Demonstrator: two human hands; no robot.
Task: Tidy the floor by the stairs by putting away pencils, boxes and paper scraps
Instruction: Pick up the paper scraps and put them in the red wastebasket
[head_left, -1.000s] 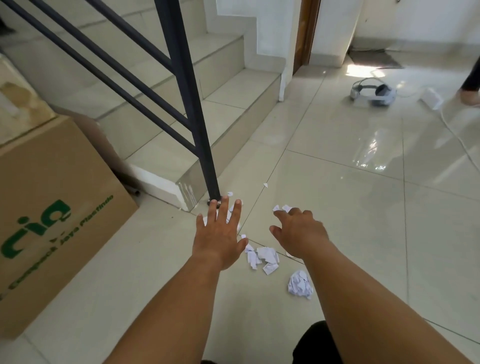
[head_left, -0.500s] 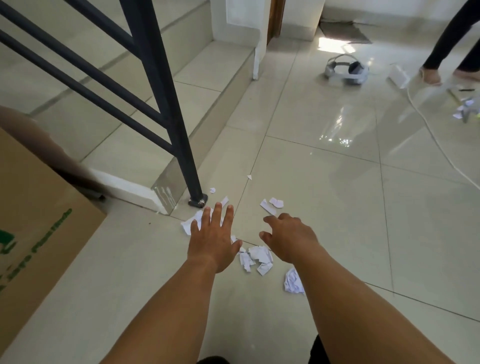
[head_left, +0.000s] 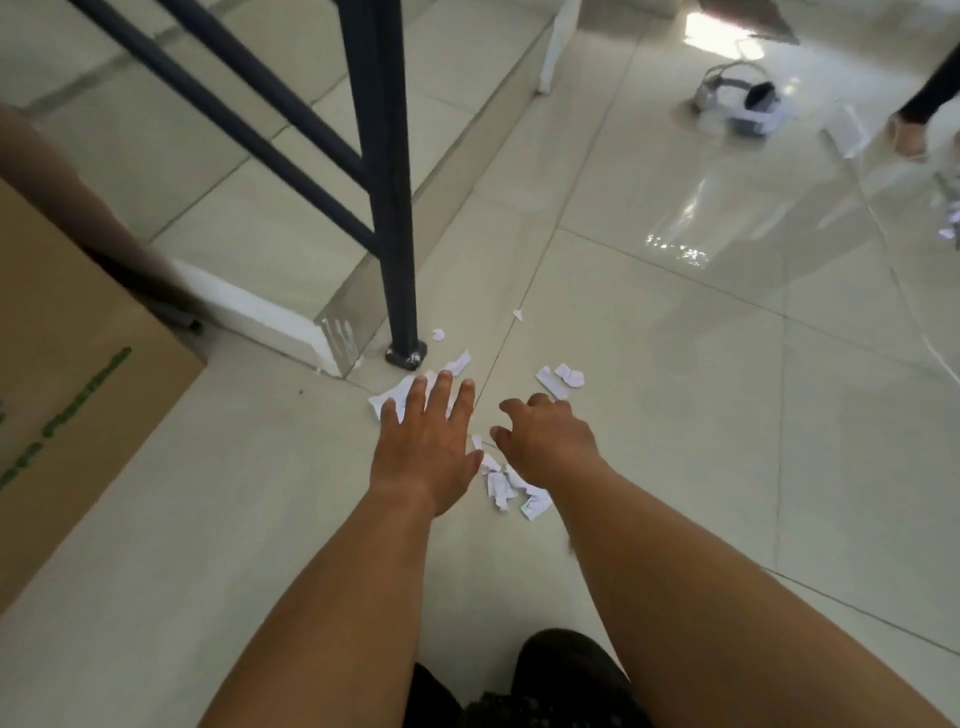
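Left hand: left hand (head_left: 427, 446) is flat and spread, palm down, fingers apart, gripping nothing; its fingertips lie over a paper sheet (head_left: 390, 397) beside the foot of the railing post (head_left: 389, 208).
Right hand: right hand (head_left: 546, 437) is loosely curled, fingers bent down toward the floor, with nothing visibly held; whether the fingertips touch the tile cannot be told.
Paper scraps: a cluster of paper scraps (head_left: 511, 486) lies between the two wrists, partly covered by both hands; two more pieces (head_left: 561, 378) lie just past the right hand's knuckles; small bits (head_left: 439, 334) sit near the post's base.
Hidden: part of the sheet is under the left fingers, and the right forearm covers floor behind the cluster.
Cut off: a cardboard box (head_left: 78, 395) with green lettering runs out of the left edge; the lettering is blurred and unreadable.
Far floor: a headset (head_left: 737, 104) sits near the top right corner of the floor (head_left: 675, 415), blurred; another person's foot (head_left: 909, 137) is cut by the right edge.
Edges: the bottom stair step (head_left: 270, 312) ends just left of the post.
Open room: bare glossy tile spreads right of the right hand and between the box and the left arm.
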